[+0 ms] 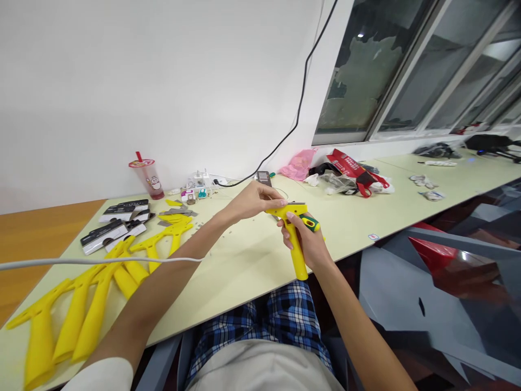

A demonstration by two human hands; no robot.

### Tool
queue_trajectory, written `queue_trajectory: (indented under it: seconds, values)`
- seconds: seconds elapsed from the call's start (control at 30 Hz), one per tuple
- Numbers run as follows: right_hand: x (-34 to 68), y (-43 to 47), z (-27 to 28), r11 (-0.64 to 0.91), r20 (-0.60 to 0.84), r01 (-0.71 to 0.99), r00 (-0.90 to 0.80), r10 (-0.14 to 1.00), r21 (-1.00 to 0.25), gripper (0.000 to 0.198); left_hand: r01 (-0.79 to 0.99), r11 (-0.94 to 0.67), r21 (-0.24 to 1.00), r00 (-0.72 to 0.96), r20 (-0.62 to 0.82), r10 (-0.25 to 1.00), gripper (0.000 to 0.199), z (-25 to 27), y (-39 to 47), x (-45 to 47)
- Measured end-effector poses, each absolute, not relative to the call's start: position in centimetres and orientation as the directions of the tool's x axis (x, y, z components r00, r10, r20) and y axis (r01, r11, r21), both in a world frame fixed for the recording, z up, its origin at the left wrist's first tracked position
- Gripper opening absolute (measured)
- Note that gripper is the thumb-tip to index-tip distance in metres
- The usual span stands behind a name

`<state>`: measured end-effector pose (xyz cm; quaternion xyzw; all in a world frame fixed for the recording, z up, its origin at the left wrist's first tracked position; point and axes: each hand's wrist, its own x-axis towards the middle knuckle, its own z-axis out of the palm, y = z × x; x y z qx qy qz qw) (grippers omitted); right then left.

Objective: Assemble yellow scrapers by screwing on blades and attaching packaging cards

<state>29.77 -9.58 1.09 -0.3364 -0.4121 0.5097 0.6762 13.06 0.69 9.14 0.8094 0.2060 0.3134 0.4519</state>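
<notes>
Over the table's front edge, my right hand (pixel 308 245) is wrapped around the grip of a yellow T-shaped scraper (pixel 299 260). The same hand also holds a green and yellow screwdriver handle (pixel 310 222), whose tip is hidden. My left hand (pixel 260 199) pinches the left end of the scraper's head between thumb and fingers. Along the top of that head runs a thin grey strip. More yellow scraper handles (pixel 83 293) lie in a row beside and beyond my left forearm. Grey flat blades (pixel 173 212) and yellow pieces lie at the far end of that row.
Black and white small boxes (pixel 106 233) are piled at the left. Behind stand a pink drink cup (pixel 148 179) and plugs with chargers (pixel 201 182). A red bag (pixel 352 168) and pink plastic (pixel 299 164) lie by the wall. A white cable (pixel 101 262) crosses the view.
</notes>
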Motion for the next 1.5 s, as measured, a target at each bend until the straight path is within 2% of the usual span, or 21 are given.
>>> queue_trajectory:
  seconds: [0.47,0.6,0.87,1.23,1.5]
  values:
    - [29.7,-9.8,1.4,0.248,0.216,-0.394,0.125,0.968,-0.885,0.024,0.033,-0.523,0.852,0.733,0.335,0.592,0.035,9.5,0.8,13.0]
    - [29.6,-9.7,1.4,0.249,0.216,-0.395,0.128,0.968,-0.884,0.027,0.055,-0.532,0.845,0.79,0.289,0.54,0.037,9.9,1.4,12.2]
    - [29.6,-9.7,1.2,0.237,0.209,-0.409,0.113,0.971,-0.881,0.03,0.095,-0.535,0.839,0.816,0.242,0.525,0.037,10.1,2.0,11.2]
    - [29.8,-9.8,1.3,0.232,0.194,-0.377,0.137,0.971,-0.897,0.03,0.062,-0.545,0.836,0.774,0.305,0.555,0.04,9.5,1.6,12.0]
    - [29.6,-9.7,1.2,0.224,0.185,-0.363,0.14,0.973,-0.904,0.03,0.018,-0.561,0.828,0.802,0.324,0.503,0.041,9.0,2.3,11.8]
